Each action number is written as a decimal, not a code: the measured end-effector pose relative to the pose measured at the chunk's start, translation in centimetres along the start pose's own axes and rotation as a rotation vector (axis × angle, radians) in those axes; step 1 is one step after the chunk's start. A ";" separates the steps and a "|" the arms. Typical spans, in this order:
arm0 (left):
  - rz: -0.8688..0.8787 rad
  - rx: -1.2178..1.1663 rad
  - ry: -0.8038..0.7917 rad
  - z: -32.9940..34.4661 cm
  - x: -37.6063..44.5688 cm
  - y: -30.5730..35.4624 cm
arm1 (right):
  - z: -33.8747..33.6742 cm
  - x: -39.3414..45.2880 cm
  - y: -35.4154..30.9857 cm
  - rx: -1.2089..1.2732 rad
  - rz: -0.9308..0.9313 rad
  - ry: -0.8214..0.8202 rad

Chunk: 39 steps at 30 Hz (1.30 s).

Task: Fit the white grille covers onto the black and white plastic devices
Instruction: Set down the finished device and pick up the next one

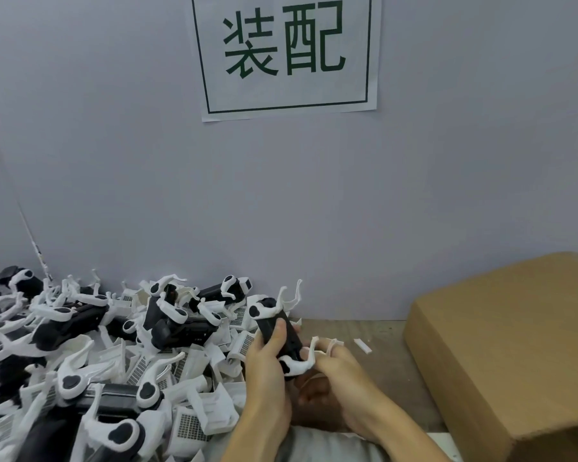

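While both hands (pixel 301 368) clasp 1 black-and-white device (pixel 281 335), the cardboard box (pixel 508 345) sits shut beside them.

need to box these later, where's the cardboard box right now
In the head view the cardboard box sits at the right edge of the wooden table, against the grey wall, just right of the right hand.
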<state>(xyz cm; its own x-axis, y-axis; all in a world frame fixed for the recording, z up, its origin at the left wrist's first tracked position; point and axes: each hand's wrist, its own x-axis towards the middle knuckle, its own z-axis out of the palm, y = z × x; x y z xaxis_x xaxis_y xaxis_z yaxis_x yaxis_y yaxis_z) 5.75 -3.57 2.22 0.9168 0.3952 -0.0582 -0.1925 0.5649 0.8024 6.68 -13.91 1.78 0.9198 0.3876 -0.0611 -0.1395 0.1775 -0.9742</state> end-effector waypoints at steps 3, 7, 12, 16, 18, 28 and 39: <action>-0.023 -0.004 -0.019 -0.3 0.0 -0.1 | 0.2 0.2 0.1 0.036 0.018 -0.007; 0.001 0.022 -0.058 -0.1 -0.4 -0.2 | 0.2 -0.2 -0.3 0.012 0.029 -0.084; -0.069 -0.035 -0.092 -0.1 -0.6 -0.2 | 0.3 -0.2 -0.2 0.046 -0.007 -0.078; -0.153 -0.106 -0.068 -0.1 -0.9 0.3 | 0.3 -0.3 -0.2 0.011 -0.024 -0.109; -0.162 -0.103 -0.067 -0.3 -0.8 0.3 | 0.4 -0.4 -0.3 -0.003 -0.002 -0.129; -0.039 -0.047 -0.036 0.0 -0.1 -0.4 | 0.3 -0.2 -0.2 0.149 0.051 -0.088; -0.112 -0.085 -0.013 -0.3 -0.5 0.1 | 0.7 -0.3 -0.4 0.039 0.073 -0.100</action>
<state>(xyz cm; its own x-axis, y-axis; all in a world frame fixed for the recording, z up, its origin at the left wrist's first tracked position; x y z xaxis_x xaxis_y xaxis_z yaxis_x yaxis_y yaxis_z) 5.14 -3.54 2.16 0.9386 0.3171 -0.1360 -0.1175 0.6644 0.7381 6.21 -13.51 2.29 0.8659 0.4884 -0.1081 -0.2212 0.1800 -0.9585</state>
